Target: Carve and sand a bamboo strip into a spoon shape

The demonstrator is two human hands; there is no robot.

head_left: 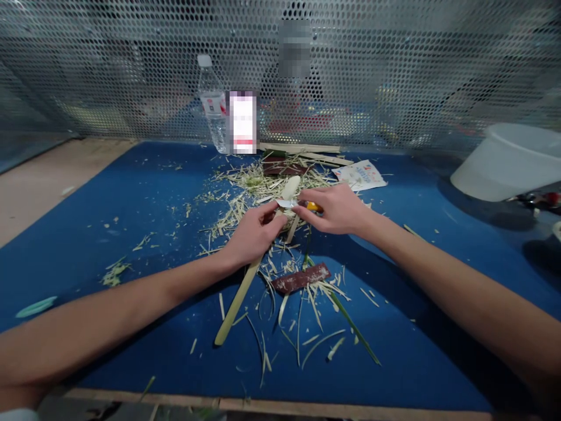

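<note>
My left hand (256, 234) is closed around a pale bamboo strip (239, 298), which slants from the near middle of the mat up past my fingers. Its far end is broader and rounded. In my right hand (335, 207), closed, is a yellow-handled utility knife (314, 206). The knife's bare blade lies across the strip, just beyond my left fingertips; whether it is cutting in I cannot tell. Under and beyond both hands spreads a heap of bamboo shavings (234, 213). Nearer to me lies a reddish-brown block (301, 278) dusted with pale bits.
A water bottle (214, 111) and a lit phone (242, 123) stand against the perforated metal screen (144, 70). At the back right are a printed paper packet (362, 175) and a white bucket (504, 161). Another brown piece (284, 166) lies among the far shavings on the blue mat (144, 327).
</note>
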